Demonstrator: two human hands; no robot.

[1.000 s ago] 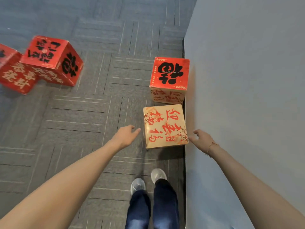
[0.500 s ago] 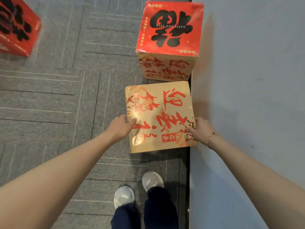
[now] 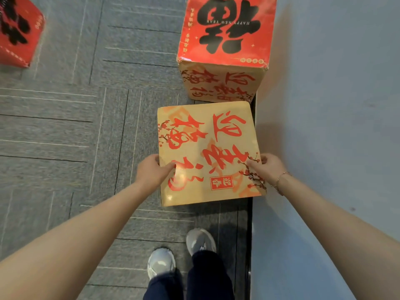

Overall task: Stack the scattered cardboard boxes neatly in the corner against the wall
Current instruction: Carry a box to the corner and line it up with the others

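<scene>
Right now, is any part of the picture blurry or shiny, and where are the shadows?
In the head view, the red box at the top left edge is smeared with blur; the gold box gripped by the left hand and right hand shows soft glare near its lower left; its shadow falls on the carpet below it and on the wall.

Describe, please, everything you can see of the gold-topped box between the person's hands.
The gold-topped box looks like glossy printed cardboard, its square top face gold-tan with red brush characters, plum blossoms and a small red seal. It sits beside the wall, just before the red-topped box. The left hand and right hand grip opposite sides, thumbs on top.
</scene>
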